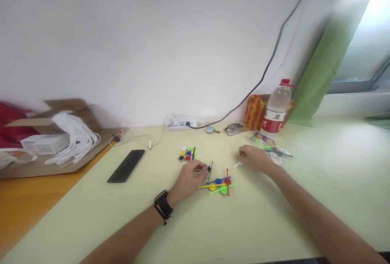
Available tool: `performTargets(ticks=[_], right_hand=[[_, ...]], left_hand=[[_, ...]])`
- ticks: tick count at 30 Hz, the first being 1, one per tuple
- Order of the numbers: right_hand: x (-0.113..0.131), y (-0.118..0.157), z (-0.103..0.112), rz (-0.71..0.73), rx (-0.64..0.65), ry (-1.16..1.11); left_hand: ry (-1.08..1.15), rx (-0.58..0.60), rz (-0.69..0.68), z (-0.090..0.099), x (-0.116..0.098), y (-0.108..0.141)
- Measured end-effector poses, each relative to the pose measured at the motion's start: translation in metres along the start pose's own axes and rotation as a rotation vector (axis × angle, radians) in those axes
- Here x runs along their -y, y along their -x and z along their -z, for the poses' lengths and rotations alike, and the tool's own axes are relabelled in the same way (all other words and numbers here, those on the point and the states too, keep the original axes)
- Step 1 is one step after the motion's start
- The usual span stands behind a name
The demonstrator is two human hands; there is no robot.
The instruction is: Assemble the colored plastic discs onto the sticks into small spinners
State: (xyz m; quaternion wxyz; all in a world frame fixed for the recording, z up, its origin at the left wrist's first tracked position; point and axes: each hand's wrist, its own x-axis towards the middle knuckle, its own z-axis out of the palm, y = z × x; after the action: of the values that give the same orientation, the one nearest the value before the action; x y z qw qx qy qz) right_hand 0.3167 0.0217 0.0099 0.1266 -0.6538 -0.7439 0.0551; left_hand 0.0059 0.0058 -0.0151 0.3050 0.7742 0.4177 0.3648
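my left hand [189, 178] pinches a thin black plastic rod with a small black wheel [209, 169], fingers closed on it, at 10 o'clock of the flat cluster of coloured plastic rods and discs [219, 184]. my right hand [255, 158], at 2 o'clock of it, nips a small white piece [238, 164]. step, as i judge: adding parts. next calls for lining the black rod up over the cluster.

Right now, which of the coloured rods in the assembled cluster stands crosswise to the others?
The red rod: it runs toward the wall, crossing the blue rod, yellow rod and green rod, which lie left to right.
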Motion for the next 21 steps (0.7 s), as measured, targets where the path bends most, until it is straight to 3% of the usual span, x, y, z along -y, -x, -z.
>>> performTargets(ticks=[5,10,16,21], right_hand=[[0.014,0.006,-0.008,0.060,0.021,-0.086],[0.037,0.013,-0.013,0.168,0.043,-0.380],[0.055,0.021,-0.012,0.151,0.282,-0.776],[0.068,0.030,-0.005,0.233,0.311,-0.837]], left_hand=[[-0.080,0.079,-0.065,0.003,-0.006,-0.001],[-0.051,0.114,-0.037,0.007,-0.014,0.004],[-0.101,0.333,-0.186,0.012,-0.037,0.014],[-0.114,0.377,-0.224,0.007,-0.040,0.015]])
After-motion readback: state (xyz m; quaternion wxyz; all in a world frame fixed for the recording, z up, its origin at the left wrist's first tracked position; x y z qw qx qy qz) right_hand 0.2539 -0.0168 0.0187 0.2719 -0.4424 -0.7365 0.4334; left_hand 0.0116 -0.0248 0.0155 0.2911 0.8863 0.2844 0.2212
